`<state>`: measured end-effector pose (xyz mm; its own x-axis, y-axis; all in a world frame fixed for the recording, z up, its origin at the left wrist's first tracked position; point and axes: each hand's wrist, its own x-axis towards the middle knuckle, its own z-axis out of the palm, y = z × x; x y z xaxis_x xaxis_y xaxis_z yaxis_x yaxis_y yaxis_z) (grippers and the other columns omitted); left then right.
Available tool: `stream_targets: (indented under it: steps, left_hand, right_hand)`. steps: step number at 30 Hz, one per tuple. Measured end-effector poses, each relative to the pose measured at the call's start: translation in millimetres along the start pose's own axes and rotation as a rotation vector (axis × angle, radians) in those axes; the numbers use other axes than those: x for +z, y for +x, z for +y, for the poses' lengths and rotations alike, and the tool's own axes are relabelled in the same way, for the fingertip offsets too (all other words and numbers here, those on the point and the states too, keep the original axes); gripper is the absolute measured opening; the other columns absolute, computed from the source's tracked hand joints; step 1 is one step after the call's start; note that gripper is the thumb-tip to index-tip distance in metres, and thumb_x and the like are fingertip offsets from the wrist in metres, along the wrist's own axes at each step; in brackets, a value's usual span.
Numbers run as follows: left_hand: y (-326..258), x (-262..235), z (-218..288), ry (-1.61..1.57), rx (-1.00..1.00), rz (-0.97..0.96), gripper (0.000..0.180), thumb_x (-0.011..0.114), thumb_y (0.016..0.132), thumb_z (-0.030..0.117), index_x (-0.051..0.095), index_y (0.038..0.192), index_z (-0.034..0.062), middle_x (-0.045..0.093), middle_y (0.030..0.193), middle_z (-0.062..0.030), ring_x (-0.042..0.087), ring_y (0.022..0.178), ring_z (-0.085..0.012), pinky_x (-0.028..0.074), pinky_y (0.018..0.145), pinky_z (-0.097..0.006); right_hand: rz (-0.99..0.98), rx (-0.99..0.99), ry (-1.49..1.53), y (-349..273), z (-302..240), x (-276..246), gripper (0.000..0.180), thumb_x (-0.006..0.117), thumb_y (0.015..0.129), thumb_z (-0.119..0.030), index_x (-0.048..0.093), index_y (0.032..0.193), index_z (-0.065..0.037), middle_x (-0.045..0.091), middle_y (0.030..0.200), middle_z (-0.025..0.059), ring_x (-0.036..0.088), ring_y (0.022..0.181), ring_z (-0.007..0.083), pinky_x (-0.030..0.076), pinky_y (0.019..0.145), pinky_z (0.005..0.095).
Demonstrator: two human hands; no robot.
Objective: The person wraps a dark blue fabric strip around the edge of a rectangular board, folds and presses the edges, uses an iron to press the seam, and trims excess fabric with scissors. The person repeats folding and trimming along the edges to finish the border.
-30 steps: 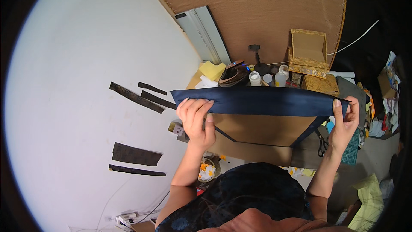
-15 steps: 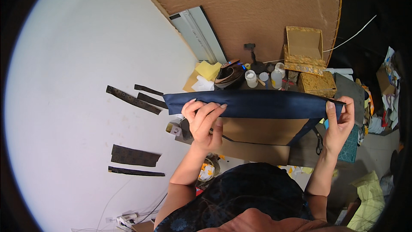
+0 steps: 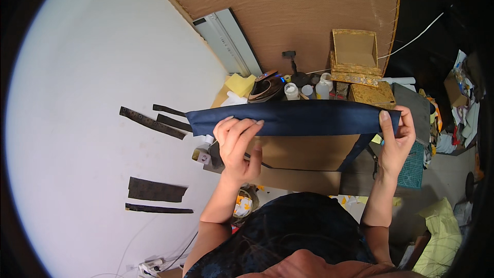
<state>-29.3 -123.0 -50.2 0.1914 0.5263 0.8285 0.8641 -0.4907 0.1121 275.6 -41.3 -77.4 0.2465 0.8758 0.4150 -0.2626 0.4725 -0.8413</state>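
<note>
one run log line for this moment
left hand: touching navy strip | right hand: pinching its right end | brown board: partly hidden behind strip | white jar: beyond strip

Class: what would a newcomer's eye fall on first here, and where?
Probably the long, dark blue satiny cloth strip stretched across the middle, the right hand pinching its right end, the left hand touching its left part. Next, dark flat strips on the white surface at left and the open gold patterned box beyond the cloth.

Nothing legible — only marks too small to read on the grey paper trimmer [image 3: 229,42], beyond the left hand [image 3: 236,148].
</note>
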Motion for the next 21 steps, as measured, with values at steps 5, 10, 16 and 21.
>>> stream_targets:
  steps: [5,10,16,21]
  left_hand:
    - [10,15,11,-0.075,0.023,-0.038,0.050,0.064,0.055,0.003,0.070,0.104,0.0001,0.064,0.102,-0.0105,0.054,0.097,-0.0308,0.037,0.099,-0.047]
    - [14,23,19,-0.104,0.049,-0.013,0.048,0.065,0.056,0.002,0.069,0.104,-0.0012,0.064,0.102,-0.0124,0.055,0.096,-0.0317,0.039,0.095,-0.045]
    - [12,24,24,-0.109,0.000,0.009,0.046,0.067,0.058,0.002,0.069,0.103,-0.0023,0.063,0.102,-0.0137,0.054,0.097,-0.0332,0.041,0.091,-0.044]
    - [13,25,27,-0.111,-0.002,0.011,0.044,0.067,0.059,0.001,0.068,0.103,-0.0023,0.062,0.102,-0.0138,0.052,0.097,-0.0334,0.041,0.090,-0.043]
  right_hand:
    - [-0.018,0.005,0.007,-1,-4,-1,0.017,0.070,0.091,0.000,0.057,0.102,-0.003,0.061,0.081,-0.0036,0.051,0.074,0.0003,0.040,0.070,0.0156]
    - [-0.044,-0.082,-0.018,3,-4,-3,0.016,0.070,0.091,0.002,0.056,0.087,-0.004,0.067,0.088,0.0016,0.048,0.072,0.0001,0.040,0.068,0.0165]
    - [-0.023,-0.143,-0.137,1,-7,-6,0.019,0.067,0.094,0.000,0.053,0.082,-0.004,0.074,0.103,0.0104,0.040,0.065,-0.0019,0.032,0.057,0.0154]
    - [-0.106,-0.055,-0.013,6,-13,-11,0.017,0.066,0.095,-0.002,0.052,0.085,-0.004,0.073,0.101,0.0138,0.044,0.069,-0.0016,0.036,0.063,0.0154]
